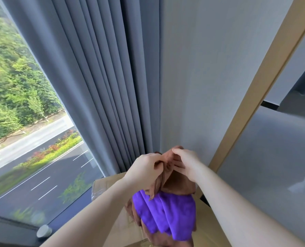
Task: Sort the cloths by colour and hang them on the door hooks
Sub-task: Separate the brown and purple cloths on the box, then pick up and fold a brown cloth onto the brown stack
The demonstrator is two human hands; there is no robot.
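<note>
Grey pleated curtain (103, 77) fills the space above and left of the fingers, with a window (23, 104) onto a road beyond it, a pale wall (201, 68) straight above them, and a wooden door frame (265, 77) with a frosted glass panel (272, 166) to their right; no hook shows anywhere in view. Both hands are raised together over an open cardboard box (110, 182). The left hand (144, 166) and the right hand (185, 163) each have their fingers (158, 162) curled in a pinch on the top edge of a brown cloth (176, 184), bunching it between them, and the rest of it droops below the fingers. A purple cloth (166, 216) lies crumpled just below that, touching the brown one's lower hem, and more brown fabric (158, 241) shows beneath the purple; whether these rest in the box or hang from something is not clear. The brown cloth looks like a light, soft towel: limp, with no stiffness, not fragile, and napped enough that it should not slip from a pinch. It will fold and sag wherever it is unsupported, so the sensible hold is probably on a corner or along the top hem, spread between the two hands. Any hanging loop is hidden by the fingers.
</note>
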